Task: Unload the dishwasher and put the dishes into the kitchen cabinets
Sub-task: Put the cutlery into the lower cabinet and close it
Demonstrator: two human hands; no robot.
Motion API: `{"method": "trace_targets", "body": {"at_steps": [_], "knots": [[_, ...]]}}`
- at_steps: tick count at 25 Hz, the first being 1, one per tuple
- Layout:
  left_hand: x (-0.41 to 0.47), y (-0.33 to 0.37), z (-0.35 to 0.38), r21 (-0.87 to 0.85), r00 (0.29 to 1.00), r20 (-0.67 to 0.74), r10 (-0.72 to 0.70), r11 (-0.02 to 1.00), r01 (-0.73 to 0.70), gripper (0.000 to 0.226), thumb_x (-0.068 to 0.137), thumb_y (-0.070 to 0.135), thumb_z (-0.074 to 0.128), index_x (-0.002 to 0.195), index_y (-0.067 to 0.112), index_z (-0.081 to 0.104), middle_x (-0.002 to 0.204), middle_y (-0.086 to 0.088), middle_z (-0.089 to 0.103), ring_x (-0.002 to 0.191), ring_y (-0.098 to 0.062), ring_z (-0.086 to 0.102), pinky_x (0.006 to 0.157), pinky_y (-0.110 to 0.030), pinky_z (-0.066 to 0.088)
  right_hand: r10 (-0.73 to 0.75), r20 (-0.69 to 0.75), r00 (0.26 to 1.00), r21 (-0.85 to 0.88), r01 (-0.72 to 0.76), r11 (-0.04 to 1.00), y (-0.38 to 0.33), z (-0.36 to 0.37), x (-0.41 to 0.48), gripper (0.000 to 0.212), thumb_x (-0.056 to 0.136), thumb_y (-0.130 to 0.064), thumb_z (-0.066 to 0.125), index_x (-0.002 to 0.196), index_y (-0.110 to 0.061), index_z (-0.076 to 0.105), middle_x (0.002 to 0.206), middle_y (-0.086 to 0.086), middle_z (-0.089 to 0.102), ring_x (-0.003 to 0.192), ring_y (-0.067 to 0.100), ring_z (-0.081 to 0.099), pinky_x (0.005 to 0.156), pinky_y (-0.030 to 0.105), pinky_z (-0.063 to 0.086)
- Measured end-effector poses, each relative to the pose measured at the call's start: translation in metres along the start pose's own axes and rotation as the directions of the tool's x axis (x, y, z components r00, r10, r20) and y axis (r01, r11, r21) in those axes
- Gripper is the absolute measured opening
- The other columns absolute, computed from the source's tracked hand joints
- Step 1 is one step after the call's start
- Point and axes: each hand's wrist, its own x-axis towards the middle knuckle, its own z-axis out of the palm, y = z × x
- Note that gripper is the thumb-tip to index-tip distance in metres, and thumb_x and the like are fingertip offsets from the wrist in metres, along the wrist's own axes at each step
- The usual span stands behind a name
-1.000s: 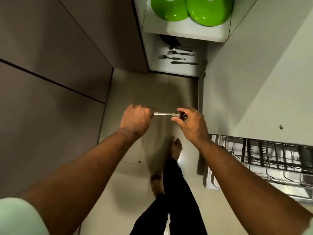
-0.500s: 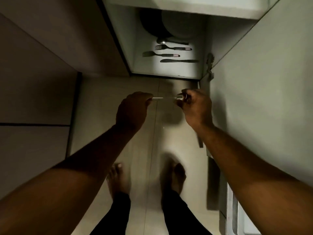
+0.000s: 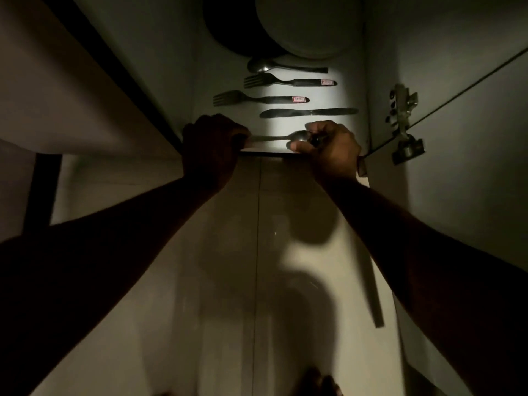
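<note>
My left hand (image 3: 213,150) is closed around the handle of the spoon (image 3: 274,137), and my right hand (image 3: 331,150) pinches its bowl. Both hold it level above the front edge of the cabinet shelf (image 3: 288,127), just before a knife (image 3: 308,112) (more cutlery lies behind).

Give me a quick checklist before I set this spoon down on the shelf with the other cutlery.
1. Grip on the spoon, left hand on handle, right hand at bowl: ok.
2. Held above the shelf, near its front edge: ok.
3. Parallel to the knife: ok.
4. Bare strip in front of the knife: ok where visible.
5. Whether the spoon is dry: cannot tell, too dark.
</note>
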Motion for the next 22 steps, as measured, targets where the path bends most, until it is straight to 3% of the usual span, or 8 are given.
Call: {"method": "trace_targets", "body": {"at_steps": [5,9,11,14,17,19,22], "knots": [[0.024,0.009,0.018,0.157,0.981,0.008,-0.193,0.969,0.190,0.038,0.095,0.051,0.044,0.114,0.026,0.066,0.113,-0.006,0.061,0.099,-0.033,0.055,0.083,-0.042,0.037,0.003,-0.056,0.998,0.065,0.000,0.998,0.003,0.009,0.018,0.041,0.063,-0.048,0.083,0.096,-0.038,0.060,0.108,-0.008,0.064,0.105,0.019,0.060,0.096,0.048,0.046],[0.019,0.015,0.010,-0.055,0.978,-0.032,-0.205,0.978,0.204,0.031,0.093,0.039,0.058,0.119,0.024,0.064,0.120,-0.007,0.061,0.109,-0.033,0.054,0.091,-0.045,0.037,-0.041,-0.065,0.997,0.082,0.046,0.996,0.006,0.009,0.017,0.054,0.054,-0.061,0.075,0.100,-0.044,0.055,0.113,-0.005,0.061,0.109,0.024,0.058,0.091,0.053,0.049],[0.014,0.015,0.004,-0.201,0.976,-0.049,-0.210,0.960,0.197,0.040,0.090,0.036,0.061,0.127,0.019,0.058,0.127,-0.008,0.057,0.116,-0.031,0.052,0.097,-0.044,0.037,-0.052,-0.084,0.995,0.010,0.053,0.999,0.005,0.000,0.008,0.063,0.059,-0.053,0.080,0.114,-0.032,0.059,0.123,0.004,0.059,0.117,0.029,0.052,0.097,0.053,0.043],[-0.019,0.021,-0.014,-0.395,0.976,-0.072,-0.207,0.904,0.163,0.060,0.090,0.045,0.058,0.138,0.011,0.047,0.137,-0.011,0.050,0.126,-0.029,0.048,0.104,-0.045,0.037,-0.070,-0.138,0.988,-0.122,0.053,0.991,-0.003,-0.025,-0.030,0.073,0.066,-0.043,0.083,0.127,-0.014,0.055,0.132,0.007,0.054,0.123,0.031,0.046,0.100,0.038,0.032],[-0.097,0.048,-0.054,-0.340,0.982,0.097,-0.165,0.921,0.188,0.076,0.093,0.053,0.049,0.148,0.005,0.031,0.152,-0.014,0.035,0.141,-0.029,0.032,0.112,-0.042,0.024,-0.061,-0.020,0.998,-0.195,0.056,0.979,-0.005,-0.059,-0.106,0.073,0.075,-0.040,0.078,0.136,-0.014,0.048,0.140,0.006,0.049,0.129,0.029,0.042,0.100,0.031,0.024],[-0.146,0.066,-0.085,-0.267,0.963,0.238,-0.131,0.944,0.194,0.087,0.091,0.059,0.049,0.152,0.003,0.022,0.158,-0.016,0.023,0.146,-0.030,0.022,0.116,-0.042,0.018,-0.034,0.063,0.997,-0.195,0.046,0.980,-0.010,-0.083,-0.163,0.075,0.080,-0.043,0.074,0.142,-0.013,0.043,0.145,0.007,0.044,0.134,0.028,0.039,0.108,0.041,0.027],[-0.195,0.086,-0.138,-0.190,0.927,0.352,-0.131,0.960,0.208,0.093,0.087,0.067,0.040,0.152,0.003,0.019,0.159,-0.017,0.018,0.147,-0.031,0.018,0.117,-0.043,0.017,-0.025,0.104,0.994,-0.279,0.053,0.959,-0.035,-0.125,-0.237,0.072,0.087,-0.049,0.064,0.145,-0.015,0.040,0.152,0.002,0.039,0.135,0.026,0.037,0.103,0.044,0.030]]}}
